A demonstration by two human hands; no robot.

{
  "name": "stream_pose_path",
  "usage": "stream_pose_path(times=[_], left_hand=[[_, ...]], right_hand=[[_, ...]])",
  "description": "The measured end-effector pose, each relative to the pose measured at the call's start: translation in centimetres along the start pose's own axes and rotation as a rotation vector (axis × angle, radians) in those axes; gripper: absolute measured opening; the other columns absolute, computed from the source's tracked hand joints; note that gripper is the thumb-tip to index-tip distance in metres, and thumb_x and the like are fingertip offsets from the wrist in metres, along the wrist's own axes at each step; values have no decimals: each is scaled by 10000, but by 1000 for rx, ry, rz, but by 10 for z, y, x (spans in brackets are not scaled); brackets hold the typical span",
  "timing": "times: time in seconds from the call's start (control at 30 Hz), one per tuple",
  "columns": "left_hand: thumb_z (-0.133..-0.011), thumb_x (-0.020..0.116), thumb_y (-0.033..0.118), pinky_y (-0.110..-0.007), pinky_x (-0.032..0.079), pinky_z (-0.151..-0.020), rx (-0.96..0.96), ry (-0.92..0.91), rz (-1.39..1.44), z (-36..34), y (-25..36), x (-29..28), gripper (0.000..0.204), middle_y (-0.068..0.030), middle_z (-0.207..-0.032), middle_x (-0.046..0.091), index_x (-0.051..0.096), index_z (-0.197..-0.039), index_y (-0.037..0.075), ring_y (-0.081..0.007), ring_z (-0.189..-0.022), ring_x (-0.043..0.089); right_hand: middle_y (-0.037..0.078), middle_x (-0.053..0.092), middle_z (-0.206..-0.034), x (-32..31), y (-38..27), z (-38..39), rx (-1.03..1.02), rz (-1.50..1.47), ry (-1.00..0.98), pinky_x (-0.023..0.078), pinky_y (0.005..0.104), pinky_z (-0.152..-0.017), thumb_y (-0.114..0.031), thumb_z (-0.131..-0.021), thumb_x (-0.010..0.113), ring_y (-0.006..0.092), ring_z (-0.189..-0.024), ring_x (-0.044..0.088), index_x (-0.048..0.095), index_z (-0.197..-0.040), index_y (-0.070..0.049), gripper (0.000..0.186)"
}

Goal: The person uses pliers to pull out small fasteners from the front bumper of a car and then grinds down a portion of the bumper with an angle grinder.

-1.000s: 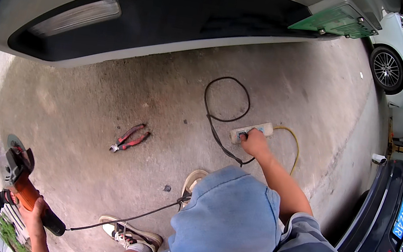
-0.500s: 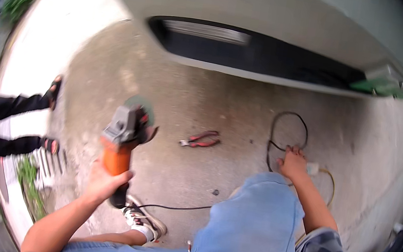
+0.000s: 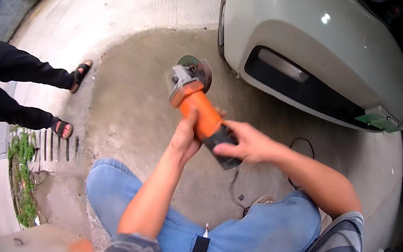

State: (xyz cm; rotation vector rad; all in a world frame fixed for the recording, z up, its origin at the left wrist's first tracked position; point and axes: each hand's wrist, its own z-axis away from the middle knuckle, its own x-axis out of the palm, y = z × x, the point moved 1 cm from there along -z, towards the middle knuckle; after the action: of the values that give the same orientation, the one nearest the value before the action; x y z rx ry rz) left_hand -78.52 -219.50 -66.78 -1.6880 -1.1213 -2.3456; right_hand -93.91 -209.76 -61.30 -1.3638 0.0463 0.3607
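Observation:
An orange angle grinder point(image 3: 201, 111) with a grey metal head and black rear end is held up in front of my knees, its head pointing away and to the left. A green disc point(image 3: 188, 61) and a curved guard point(image 3: 204, 74) show at its far end. My left hand point(image 3: 188, 133) wraps around the orange body from below. My right hand point(image 3: 247, 142) grips the black rear end, thumb across the top. From that end a dark cord point(image 3: 234, 185) runs down towards the ground. The fingers beneath the tool are partly hidden.
A light-coloured car's bumper point(image 3: 297, 41) fills the far right, with a number plate point(image 3: 379, 120) at its corner. Another person in black trousers point(image 3: 28, 66) and sandals stands at the left. More black cord point(image 3: 308, 142) loops on the concrete point(image 3: 134, 85). A drain grate point(image 3: 54, 151) lies lower left.
The grinder has moved right and turned. My right hand has left the cord on the ground and taken hold of the grinder's rear end. The view has shifted; the red-handled pliers no longer show.

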Motion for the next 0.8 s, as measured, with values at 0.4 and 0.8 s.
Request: stream_pose_path(times=[0.4, 0.8], left_hand=[[-835, 710, 368, -416, 513, -900, -49, 247, 416, -164, 68, -213, 506, -115, -1029, 607, 508, -1142, 20, -259, -981, 598], [-850, 697, 329, -418, 540, -831, -50, 206, 409, -200, 11, -263, 495, -113, -1012, 593, 467, -1155, 13, -259, -944, 613]], right_hand=[[192, 610, -1161, -3, 27, -209, 192, 699, 65, 498, 417, -895, -197, -791, 726, 370, -1049, 609, 431, -1353, 10, 668], [219, 582, -1190, 22, 147, -194, 107, 530, 352, 491, 417, -908, -142, -805, 707, 397, -1029, 598, 330, -1451, -43, 755]])
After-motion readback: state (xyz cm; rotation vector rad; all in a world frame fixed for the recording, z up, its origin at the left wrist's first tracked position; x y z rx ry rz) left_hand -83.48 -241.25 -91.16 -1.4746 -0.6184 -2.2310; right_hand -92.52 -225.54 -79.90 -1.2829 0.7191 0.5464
